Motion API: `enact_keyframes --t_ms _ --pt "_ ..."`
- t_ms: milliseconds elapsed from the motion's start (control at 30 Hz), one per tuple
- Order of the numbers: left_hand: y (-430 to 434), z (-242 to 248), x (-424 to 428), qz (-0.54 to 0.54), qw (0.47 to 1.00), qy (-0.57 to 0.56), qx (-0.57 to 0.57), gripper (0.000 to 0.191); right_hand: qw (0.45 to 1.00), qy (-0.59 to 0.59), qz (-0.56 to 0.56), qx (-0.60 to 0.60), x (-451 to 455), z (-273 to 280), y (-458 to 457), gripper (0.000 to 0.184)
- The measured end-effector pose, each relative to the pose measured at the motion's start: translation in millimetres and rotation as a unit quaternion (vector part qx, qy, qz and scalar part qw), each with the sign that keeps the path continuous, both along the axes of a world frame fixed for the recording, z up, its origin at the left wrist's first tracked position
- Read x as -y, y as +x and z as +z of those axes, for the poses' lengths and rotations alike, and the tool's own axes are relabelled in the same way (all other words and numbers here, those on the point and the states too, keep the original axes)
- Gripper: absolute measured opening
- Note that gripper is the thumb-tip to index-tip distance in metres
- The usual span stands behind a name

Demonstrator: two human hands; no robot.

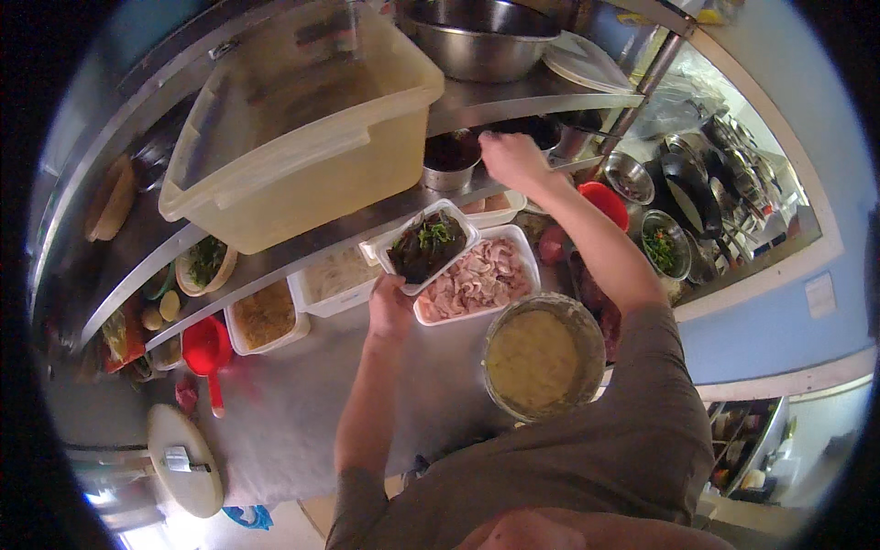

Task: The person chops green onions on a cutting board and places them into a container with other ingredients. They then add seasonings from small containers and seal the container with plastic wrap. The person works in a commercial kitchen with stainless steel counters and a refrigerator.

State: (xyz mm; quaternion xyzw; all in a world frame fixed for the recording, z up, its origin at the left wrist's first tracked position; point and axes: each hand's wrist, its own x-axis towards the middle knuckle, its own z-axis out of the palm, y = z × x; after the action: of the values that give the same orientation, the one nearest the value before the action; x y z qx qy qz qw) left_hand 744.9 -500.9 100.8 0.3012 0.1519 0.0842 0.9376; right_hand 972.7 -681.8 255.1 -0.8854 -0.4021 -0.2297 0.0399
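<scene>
My left hand (390,309) grips the near corner of a white plastic tub (464,256) and keeps it tilted. Dark food (412,258) topped with chopped green herbs lies in it. Under and beside that tub is a larger white tub of sliced pale pink raw meat (481,278). My right hand (515,159) reaches up to the lower shelf, its fingers bunched beside a round metal container (448,175) with dark contents. Whether those fingers pinch something, such as a handle, is not clear. A metal pot of pale yellow batter-like mixture (536,361) stands below my right forearm.
A large translucent plastic bin (323,165) overhangs the steel counter (289,419) from the upper shelf. A red plastic scoop (206,347), a tub of brown crumbs (265,316) and a round white board (185,460) are at left. Bowls and pans (687,192) crowd the right.
</scene>
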Motion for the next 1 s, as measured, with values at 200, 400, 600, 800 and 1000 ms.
enact_keyframes --t_ms 200,400,600,800,1000 --pt "0.1 14.4 3.7 -0.01 1.0 0.003 0.023 0.042 0.995 0.091 0.003 -0.044 -12.5 -8.1 -2.7 0.011" --pt "9.4 7.0 -6.7 -0.019 0.999 -0.004 0.031 0.046 0.963 0.248 0.032 -0.102 -1.1 -22.5 6.4 0.011" --pt "17.2 9.4 -9.5 -0.022 0.999 -0.008 0.039 0.045 0.902 0.317 -0.005 -0.293 -1.7 -45.0 8.4 0.019" --pt "23.9 21.7 -11.5 -0.025 0.999 0.007 0.038 0.042 0.633 0.488 -0.015 -0.601 3.5 -49.5 18.2 0.013" --pt "29.5 30.9 -12.4 -0.019 0.999 0.027 0.027 0.04 0.523 0.564 -0.03 -0.638 18.2 -45.5 19.6 0.009"
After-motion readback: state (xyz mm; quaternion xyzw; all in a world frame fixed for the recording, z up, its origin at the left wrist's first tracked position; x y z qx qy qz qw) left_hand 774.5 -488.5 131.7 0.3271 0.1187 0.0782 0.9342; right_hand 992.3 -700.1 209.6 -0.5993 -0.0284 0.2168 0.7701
